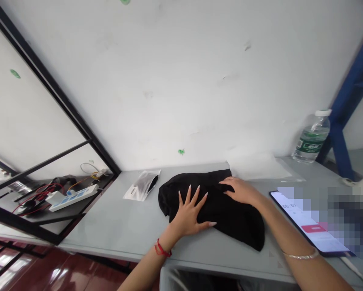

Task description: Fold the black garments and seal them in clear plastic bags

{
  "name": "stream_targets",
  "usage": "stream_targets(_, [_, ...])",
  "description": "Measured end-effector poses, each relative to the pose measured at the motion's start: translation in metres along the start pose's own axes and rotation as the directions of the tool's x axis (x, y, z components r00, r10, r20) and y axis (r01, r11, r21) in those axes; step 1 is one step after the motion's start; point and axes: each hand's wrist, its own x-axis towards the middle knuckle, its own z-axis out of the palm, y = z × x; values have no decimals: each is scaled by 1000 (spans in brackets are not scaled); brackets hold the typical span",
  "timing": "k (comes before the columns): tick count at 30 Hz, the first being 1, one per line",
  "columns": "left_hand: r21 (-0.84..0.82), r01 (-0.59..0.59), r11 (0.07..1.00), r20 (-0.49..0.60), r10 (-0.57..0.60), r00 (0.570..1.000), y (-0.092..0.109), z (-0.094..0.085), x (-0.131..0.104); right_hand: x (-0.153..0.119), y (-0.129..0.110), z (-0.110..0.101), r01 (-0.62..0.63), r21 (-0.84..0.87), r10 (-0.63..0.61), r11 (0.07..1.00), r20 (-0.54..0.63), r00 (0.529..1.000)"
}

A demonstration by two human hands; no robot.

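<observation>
A piece of black cloth point(238, 220) lies bunched and folded on the grey table; its exact kind cannot be made out. My left hand point(189, 216) rests flat on its left part, fingers spread wide. Near the cloth's upper right edge, my right hand point(237, 190) has a bit of the fabric pinched between thumb and fingers. A small clear plastic pouch point(143, 186) with a white label and something dark inside lies to the left of the cloth. Behind my right hand is a white translucent plastic sheet or bag point(257, 167).
A lit phone point(308, 222) with a cable lies at the right. Behind it a water bottle point(311, 137) stands by a blue metal post point(340, 121). On the left, past a black frame point(50, 76), are a power strip point(73, 198) and tangled wires. The grey table point(108, 226) meets a white wall.
</observation>
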Motion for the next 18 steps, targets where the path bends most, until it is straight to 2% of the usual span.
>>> stream_targets(2, [6, -4, 1000, -11, 4, 1000, 1, 2, 0, 6, -4, 5, -13, -44, 7, 999, -129, 992])
stream_targets(5, [12, -6, 1000, -22, 6, 1000, 4, 3, -1, 15, -14, 13, -61, -136, 17, 989, -306, 952])
stream_targets(8, [21, -3, 1000, -35, 4, 999, 5, 3, -1, 20, -21, 18, -69, -190, -7, 979, -374, 927])
stream_targets(11, [26, -1, 1000, -23, 2, 1000, 5, 0, -1, 18, -22, 16, 15, -182, -79, 983, -355, 932])
stream_targets(13, [28, 20, 999, -20, -20, 1000, 3, -1, -4, 13, -22, 11, 92, -173, -138, 981, -275, 951])
stream_targets(15, [50, 76, 996, -65, -73, 995, 1, -1, -7, 6, -23, 5, 129, -160, -157, 979, -178, 971])
stream_targets(18, [97, 170, 981, -161, -153, 975, -2, 5, -13, -1, -24, -3, 109, -89, -118, 990, -96, 988])
